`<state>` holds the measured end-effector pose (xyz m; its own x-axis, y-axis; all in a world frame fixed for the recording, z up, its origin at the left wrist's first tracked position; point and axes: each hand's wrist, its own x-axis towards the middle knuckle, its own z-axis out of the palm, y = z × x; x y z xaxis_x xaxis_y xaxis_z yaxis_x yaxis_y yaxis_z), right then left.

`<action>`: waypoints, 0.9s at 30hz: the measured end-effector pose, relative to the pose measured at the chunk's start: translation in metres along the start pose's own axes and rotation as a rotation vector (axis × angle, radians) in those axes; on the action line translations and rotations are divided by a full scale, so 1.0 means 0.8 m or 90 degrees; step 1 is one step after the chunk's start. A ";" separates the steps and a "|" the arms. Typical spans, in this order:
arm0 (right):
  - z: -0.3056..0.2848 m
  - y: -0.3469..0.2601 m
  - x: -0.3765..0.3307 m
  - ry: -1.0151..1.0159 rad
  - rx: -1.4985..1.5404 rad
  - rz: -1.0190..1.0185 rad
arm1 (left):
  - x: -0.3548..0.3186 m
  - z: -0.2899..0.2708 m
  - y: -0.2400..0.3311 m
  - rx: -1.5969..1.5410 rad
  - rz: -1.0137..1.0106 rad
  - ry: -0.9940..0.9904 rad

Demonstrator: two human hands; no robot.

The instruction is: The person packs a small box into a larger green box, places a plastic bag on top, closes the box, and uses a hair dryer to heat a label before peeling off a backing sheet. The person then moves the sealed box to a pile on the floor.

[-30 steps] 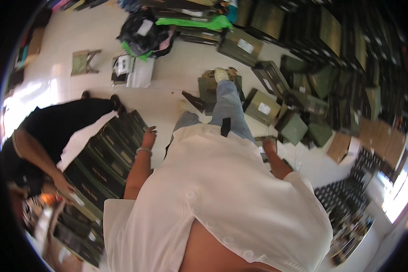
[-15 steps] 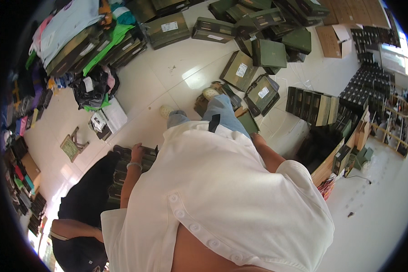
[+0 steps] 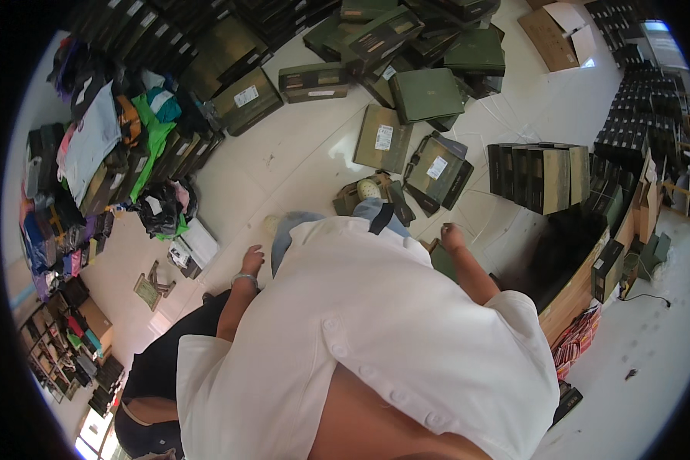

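Observation:
My left hand [image 3: 251, 262], with a bracelet at the wrist, hangs beside my jeans. Its fingers are loosely bent and apart, with nothing in them. At my other side my right hand [image 3: 452, 236] is held with the fingers curled in, and nothing shows in it. Just below it lies a green box [image 3: 441, 259], partly hidden by my shirt and forearm; I see no contact. Ahead of my feet are a brown-green shoebox with a white label [image 3: 383, 138] and a tilted labelled box [image 3: 437, 169]. A crushed-looking box [image 3: 360, 192] lies under my right shoe or right beside it.
Piled green shoeboxes [image 3: 429, 93] spread across the tiled floor ahead. A row of upright boxes [image 3: 540, 176] stands at the right, near a wooden board edge [image 3: 571, 284]. Clothes heaps [image 3: 92, 146] and a folding stool [image 3: 153, 286] are at left. A person in black [image 3: 161, 368] bends close behind my left arm.
My view has turned and shifted forward, so the boxes sit differently in it. Both hands have swung out from my body. The dark boxes beside my left hand are now mostly hidden.

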<state>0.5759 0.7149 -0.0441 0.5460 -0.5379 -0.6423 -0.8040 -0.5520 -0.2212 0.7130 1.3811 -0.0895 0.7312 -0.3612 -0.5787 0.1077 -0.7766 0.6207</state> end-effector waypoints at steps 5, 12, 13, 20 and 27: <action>-0.065 0.017 0.045 0.089 0.080 0.093 | 0.098 -0.001 0.122 -0.016 -0.208 -0.010; 0.011 -0.003 0.039 0.013 0.102 0.176 | 0.176 -0.095 0.104 -0.135 -0.221 0.062; 0.028 -0.023 0.028 0.007 0.127 0.191 | 0.189 -0.111 0.089 -0.150 -0.242 0.051; 0.096 -0.139 -0.050 -0.118 0.135 0.125 | 0.255 -0.204 0.021 -0.117 -0.294 -0.103; 0.097 -0.198 -0.100 0.018 0.288 0.215 | 0.339 -0.292 -0.005 -0.104 -0.263 -0.051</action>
<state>0.6415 0.8952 -0.0146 0.2419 -0.6570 -0.7140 -0.9526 -0.0208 -0.3036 1.0683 1.4068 -0.1252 0.5508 -0.0818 -0.8306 0.4895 -0.7744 0.4009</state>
